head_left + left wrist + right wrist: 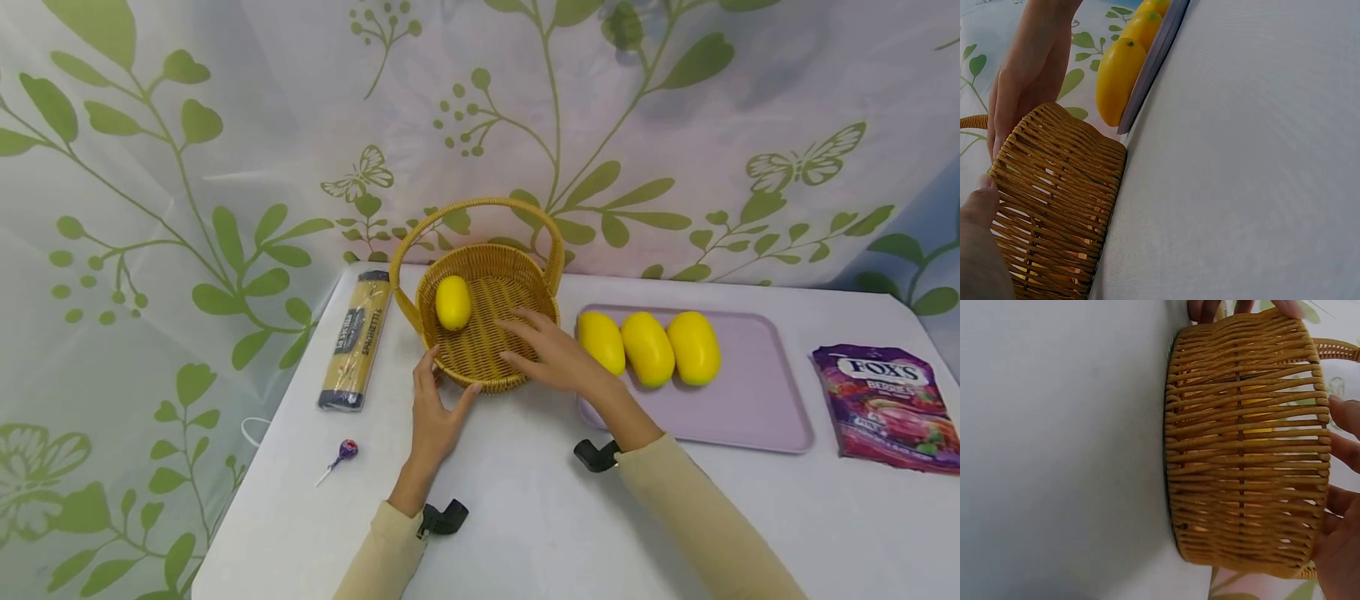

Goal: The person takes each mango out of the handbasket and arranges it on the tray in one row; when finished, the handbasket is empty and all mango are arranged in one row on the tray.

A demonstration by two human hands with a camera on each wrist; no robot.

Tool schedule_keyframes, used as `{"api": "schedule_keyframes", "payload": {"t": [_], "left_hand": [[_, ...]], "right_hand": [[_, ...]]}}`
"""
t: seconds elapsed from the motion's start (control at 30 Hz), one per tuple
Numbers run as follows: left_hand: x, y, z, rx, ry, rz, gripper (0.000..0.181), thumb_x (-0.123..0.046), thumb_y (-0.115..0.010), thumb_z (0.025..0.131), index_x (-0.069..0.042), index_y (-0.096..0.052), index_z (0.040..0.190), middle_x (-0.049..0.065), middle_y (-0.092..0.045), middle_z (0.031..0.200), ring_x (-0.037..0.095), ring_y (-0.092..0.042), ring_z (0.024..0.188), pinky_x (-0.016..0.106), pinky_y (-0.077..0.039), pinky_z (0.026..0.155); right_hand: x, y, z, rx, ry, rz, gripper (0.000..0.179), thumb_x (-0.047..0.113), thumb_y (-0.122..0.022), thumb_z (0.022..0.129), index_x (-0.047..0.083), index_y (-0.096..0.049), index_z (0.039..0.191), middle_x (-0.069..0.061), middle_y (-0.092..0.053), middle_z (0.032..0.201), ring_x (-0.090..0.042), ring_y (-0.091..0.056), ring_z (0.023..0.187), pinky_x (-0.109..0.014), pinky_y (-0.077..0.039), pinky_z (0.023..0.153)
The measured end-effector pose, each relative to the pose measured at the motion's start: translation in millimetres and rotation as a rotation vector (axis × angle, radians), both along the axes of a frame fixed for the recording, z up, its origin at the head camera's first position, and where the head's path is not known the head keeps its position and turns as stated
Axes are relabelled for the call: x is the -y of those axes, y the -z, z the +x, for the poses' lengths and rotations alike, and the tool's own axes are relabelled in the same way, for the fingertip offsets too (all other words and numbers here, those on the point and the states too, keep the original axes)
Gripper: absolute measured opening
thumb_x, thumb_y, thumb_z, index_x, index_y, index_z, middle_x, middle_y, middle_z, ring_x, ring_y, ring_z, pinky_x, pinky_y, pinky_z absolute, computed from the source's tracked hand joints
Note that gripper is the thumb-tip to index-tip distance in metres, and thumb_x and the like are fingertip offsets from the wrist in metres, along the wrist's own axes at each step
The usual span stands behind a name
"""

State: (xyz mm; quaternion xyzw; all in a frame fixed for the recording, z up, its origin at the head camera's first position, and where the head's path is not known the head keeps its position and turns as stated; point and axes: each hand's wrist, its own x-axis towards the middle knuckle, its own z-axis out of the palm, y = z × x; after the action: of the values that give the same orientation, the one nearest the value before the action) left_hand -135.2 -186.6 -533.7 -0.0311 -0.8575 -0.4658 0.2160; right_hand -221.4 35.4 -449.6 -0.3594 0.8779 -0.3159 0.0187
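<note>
A wicker basket (491,383) with a tall arched handle stands on the table, holding one yellow mango-like fruit (453,303) on its left side. My left hand (437,421) holds the basket's front left, its thumb at the rim and its fingers against the outer wall. Over the basket's front right rim reaches my right hand (551,354), its fingers extended above the inside and gripping nothing. In the right wrist view, the right hand's fingers (1346,450) show beside the rim. Right of the basket, three more yellow fruits (648,350) lie in a row on a lilac tray (750,408).
Left of the basket lies a spaghetti pack (356,342), with a wrapped lollipop (347,450) nearer the front. A purple Fox's candy bag (888,408) lies at the far right. Behind the white table (525,517) hangs a leaf-patterned curtain (285,125).
</note>
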Motion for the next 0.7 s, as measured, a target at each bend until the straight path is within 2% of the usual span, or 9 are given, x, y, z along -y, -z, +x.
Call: {"api": "schedule_keyframes", "payload": {"t": [0.17,0.4,0.47,0.7], "left_hand": [[0.1,0.0,0.6,-0.004,0.004,-0.006,0.085,-0.039,-0.072,0.088,-0.010,-0.025,0.152,0.016,-0.035,0.150,0.033,-0.050,0.126,0.048,-0.049,0.100],[1.5,0.3,0.7,0.005,-0.005,-0.009,0.084,-0.040,-0.072,0.088,-0.021,-0.022,0.154,0.016,-0.034,0.150,0.032,-0.050,0.126,0.047,-0.049,0.100],[1.5,0.4,0.4,0.001,-0.003,-0.007,0.084,-0.040,-0.072,0.088,-0.019,-0.023,0.153,0.017,-0.035,0.150,0.032,-0.050,0.126,0.047,-0.049,0.100],[0.2,1.7,-0.2,-0.005,0.003,0.000,0.085,-0.039,-0.073,0.088,-0.016,-0.024,0.153,0.018,-0.035,0.149,0.032,-0.051,0.124,0.047,-0.049,0.099]], "right_hand": [[18,0.7,-18.2,0.015,-0.011,-0.001,0.051,0.036,-0.058,0.098,0.016,-0.048,0.145,-0.019,-0.042,0.148,-0.036,-0.042,0.136,-0.056,-0.041,0.108],[45,-1.5,-46.3,0.066,0.000,0.010,0.054,0.036,-0.059,0.098,0.014,-0.046,0.146,-0.019,-0.039,0.151,-0.037,-0.042,0.136,-0.054,-0.039,0.110],[53,-0.9,-53.7,0.074,-0.007,0.003,0.054,0.034,-0.060,0.098,0.013,-0.046,0.146,-0.019,-0.038,0.151,-0.036,-0.041,0.137,-0.053,-0.039,0.111],[81,2.9,-69.6,0.182,-0.033,0.055,0.062,0.038,-0.063,0.095,0.018,-0.040,0.150,-0.019,-0.020,0.160,-0.037,-0.027,0.146,-0.056,-0.033,0.114]]}}
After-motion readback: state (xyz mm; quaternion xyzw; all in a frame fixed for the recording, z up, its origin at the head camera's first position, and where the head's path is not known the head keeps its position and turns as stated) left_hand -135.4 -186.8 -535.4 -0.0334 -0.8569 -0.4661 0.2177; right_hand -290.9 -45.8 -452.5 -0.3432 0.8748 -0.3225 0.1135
